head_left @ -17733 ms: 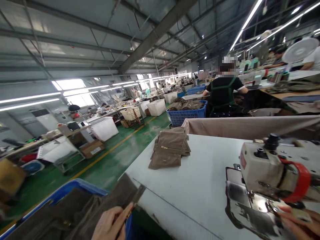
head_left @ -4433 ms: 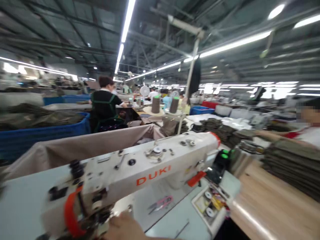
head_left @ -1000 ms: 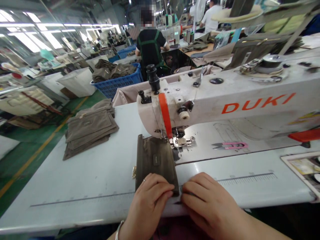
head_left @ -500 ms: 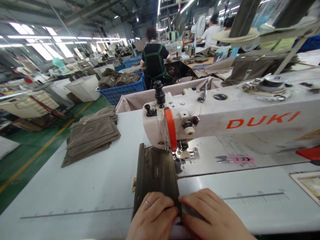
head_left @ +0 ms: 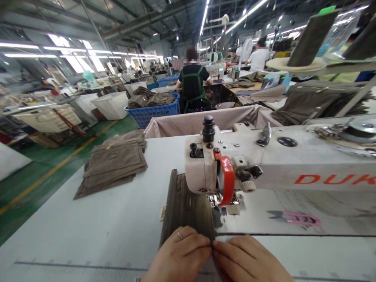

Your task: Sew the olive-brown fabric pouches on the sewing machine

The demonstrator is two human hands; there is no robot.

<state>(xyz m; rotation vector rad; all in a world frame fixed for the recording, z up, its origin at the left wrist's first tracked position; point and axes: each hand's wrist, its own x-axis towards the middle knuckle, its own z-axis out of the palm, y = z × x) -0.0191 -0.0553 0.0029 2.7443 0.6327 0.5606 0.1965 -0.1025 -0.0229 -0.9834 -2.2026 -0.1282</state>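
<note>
A dark olive-brown fabric pouch piece [head_left: 188,219] with a small label lies partly under the head of a white sewing machine [head_left: 202,168]. My left hand [head_left: 183,252], with a ring on one finger, rests over the near part of the piece, its fingertips pinched at the right edge. From the other side, my right hand [head_left: 249,258] closes its fingers on that same edge, almost touching the left fingertips. A gold-coloured metal part [head_left: 163,212] sticks out at the piece's left side. The lowest part of the piece is hidden by my hands.
Similar brown pieces lie in a stack [head_left: 113,160] at the left of the table [head_left: 123,227]. Pink-handled thread snips [head_left: 299,217] rest on the machine bed. Beyond stand a pink cloth-lined bin [head_left: 205,118], a blue basket [head_left: 155,111] and a seated person [head_left: 192,84].
The camera view has tilted up and swung left, so the machine appears lower and farther right. My fingertips are closer together at the edge of the pouch piece.
</note>
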